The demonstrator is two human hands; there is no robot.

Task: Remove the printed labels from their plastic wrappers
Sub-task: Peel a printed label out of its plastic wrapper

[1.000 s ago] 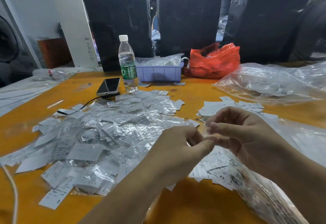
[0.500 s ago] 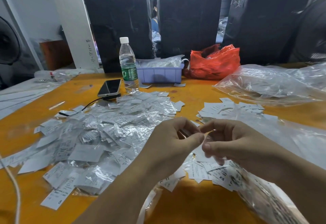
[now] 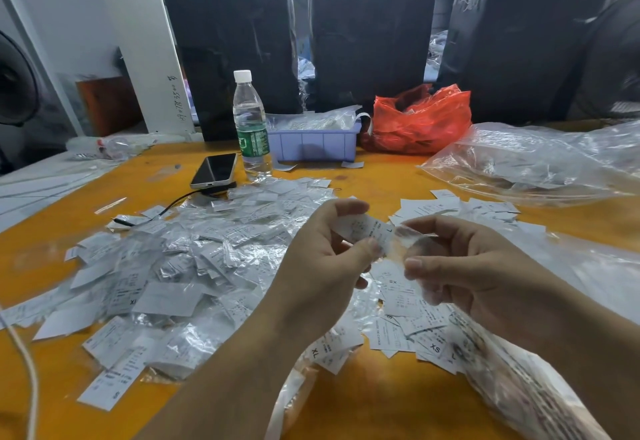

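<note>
Hands have drawn apart since a moment ago, when they were pressed close together over the table (image 3: 398, 401). Now the left hand (image 3: 322, 263) pinches a printed label (image 3: 367, 230), marked L, between thumb and fingers, while the right hand (image 3: 464, 266) pinches a clear plastic wrapper (image 3: 414, 244) in its grip. The label looks mostly out of the wrapper, though the two still meet or overlap at the label's right end; whether it is fully free I cannot tell. That suggests this piece is nearly finished, with only a last pull left. To the left lies a large heap of wrapped labels (image 3: 180, 266), so much work remains. Bare labels (image 3: 401, 315) lie loose under and beyond the hands, likely those already freed. A water bottle (image 3: 251, 128), phone (image 3: 214, 171) and lilac bin (image 3: 313, 145) stand farther back, well apart from the work.
</note>
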